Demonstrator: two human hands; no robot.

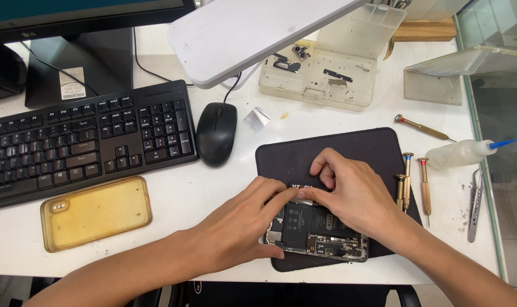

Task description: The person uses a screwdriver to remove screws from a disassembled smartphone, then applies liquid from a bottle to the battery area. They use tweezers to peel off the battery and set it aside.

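Both of your hands are working over the opened phone (318,233), which is lying on the dark mat (338,153) near the front edge of the white surface (213,187). Your left hand (241,224) is resting on the phone's left side, its fingertips reaching toward the top of the black battery, and its grip is pressing flat rather than closing around anything. Your right hand (349,193) is curling over the upper end of the phone, its grip pinching narrowly at something small there, though what it is holding is hidden beneath the fingers. The exposed insides are looking fragile, with thin cables and tiny parts, so taking hold along the stiff metal frame seems safest, and the battery is probably soft and should not be bent. Just right of the mat, several screwdrivers (409,179) are lying, with tweezers (475,204) and a squeeze bottle (460,153) beyond. A yellowed phone case (96,213) is lying to your left. Farther off, a black mouse (216,133), a keyboard (82,142) and a clear parts tray (321,74) are sitting.
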